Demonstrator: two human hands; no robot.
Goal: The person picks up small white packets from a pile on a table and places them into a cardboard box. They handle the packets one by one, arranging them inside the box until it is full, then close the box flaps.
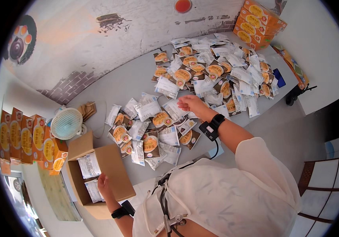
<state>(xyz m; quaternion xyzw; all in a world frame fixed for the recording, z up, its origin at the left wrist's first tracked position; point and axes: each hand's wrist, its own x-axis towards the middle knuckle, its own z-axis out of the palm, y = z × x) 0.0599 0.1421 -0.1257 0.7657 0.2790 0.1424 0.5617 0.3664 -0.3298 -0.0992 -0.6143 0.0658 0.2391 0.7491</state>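
Observation:
My left hand point(103, 184) is over the inner edge of an open cardboard box point(114, 170), close to white-backed sachets point(89, 165) lying in two groups inside it. Its fingers are partly curled, and whether they grip a sachet is hidden. Farther right, my right hand point(191, 104) hovers over the table among loose sachets, with loosely bent fingers and nothing visible in them. Below its fingertips lies a white-backed sachet point(174, 109). A smaller spread of sachets point(150, 143), some showing brown and orange fronts, lies between the box and the large heap point(214, 71).
Orange printed cartons point(27, 139) stand in a row at the left, beside a small white fan point(66, 123). More orange cartons point(255, 25) are stacked at the far right corner of the grey table point(113, 86). A blue flat object point(279, 78) lies near the right edge.

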